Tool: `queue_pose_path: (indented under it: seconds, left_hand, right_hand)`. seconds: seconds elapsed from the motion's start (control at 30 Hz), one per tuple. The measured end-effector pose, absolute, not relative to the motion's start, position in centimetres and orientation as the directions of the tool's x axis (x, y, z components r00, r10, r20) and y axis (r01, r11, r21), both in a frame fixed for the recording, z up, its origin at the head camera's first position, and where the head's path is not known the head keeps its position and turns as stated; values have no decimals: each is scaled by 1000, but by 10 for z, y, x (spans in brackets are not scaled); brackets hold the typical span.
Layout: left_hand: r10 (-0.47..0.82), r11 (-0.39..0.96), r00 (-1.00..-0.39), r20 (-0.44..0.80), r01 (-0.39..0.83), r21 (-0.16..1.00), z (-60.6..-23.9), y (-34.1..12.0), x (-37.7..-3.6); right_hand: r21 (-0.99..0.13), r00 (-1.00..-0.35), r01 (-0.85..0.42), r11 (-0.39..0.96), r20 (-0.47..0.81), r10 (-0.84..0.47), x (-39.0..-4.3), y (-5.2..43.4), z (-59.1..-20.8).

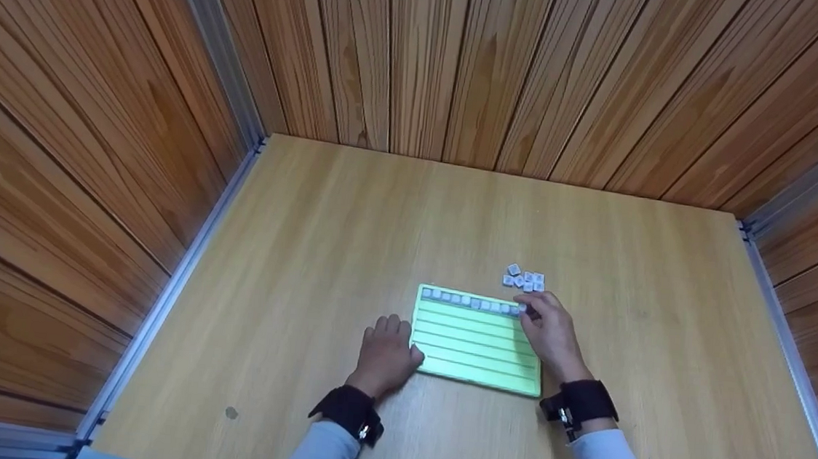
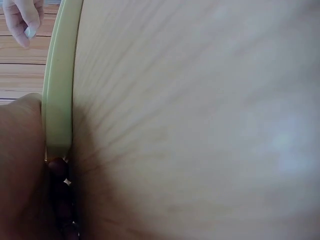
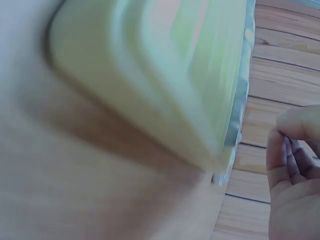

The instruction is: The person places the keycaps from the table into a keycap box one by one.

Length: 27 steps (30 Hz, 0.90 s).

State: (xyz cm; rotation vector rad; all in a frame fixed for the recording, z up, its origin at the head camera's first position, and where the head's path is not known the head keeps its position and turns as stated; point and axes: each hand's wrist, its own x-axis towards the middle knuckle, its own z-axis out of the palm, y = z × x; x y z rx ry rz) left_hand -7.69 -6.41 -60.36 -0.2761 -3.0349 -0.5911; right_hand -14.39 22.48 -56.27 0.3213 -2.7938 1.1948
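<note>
In the head view, a pale green board (image 1: pixel 477 341) is seen lying flat on the wooden table (image 1: pixel 305 250), just below the centre of the frame, its long axis running left to right. A row of small grey tiles (image 1: pixel 473 302) is set along its top groove. The right hand (image 1: pixel 554 336) is placed at the board's upper right corner, its fingers curled and apparently pinching a tile (image 1: pixel 528 310) at the right end of that row; the grip itself is too small to be confirmed. A loose cluster of tiles (image 1: pixel 524 278) is found just above and slightly left of this hand, so the right hand is the nearer one. The left hand (image 1: pixel 386 355) is laid flat against the board's left edge, fingers relaxed, nothing held.

In the left wrist view, the board's green rim (image 2: pixel 57 100) is shown running up the left of the frame, with the palm pressed beside it; the right hand's fingertips (image 2: pixel 22 22) are glimpsed at the upper left.

In the right wrist view, the board (image 3: pixel 150 80) is seen blurred at upper centre, with the curled fingers (image 3: pixel 292 150) at lower right.
</note>
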Motion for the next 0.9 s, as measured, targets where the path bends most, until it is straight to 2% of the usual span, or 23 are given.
queue_pose_path:
  seconds: [0.27,0.57,0.9]
  left_hand:
    - [164,916,-986,32,164,366,-603,-63,-77]
    - [162,922,-986,49,169,349,-603,-63,-79]
    - [164,927,-984,64,176,332,-613,-64,-81]
  right_hand:
    - [-655,-949,-313,688,187,-253,-144,196,-561]
    - [-601,-879,-466,650,233,-416,-148,154,-557]
    - [-547,-846,-523,653,242,-475,-151,124,-558]
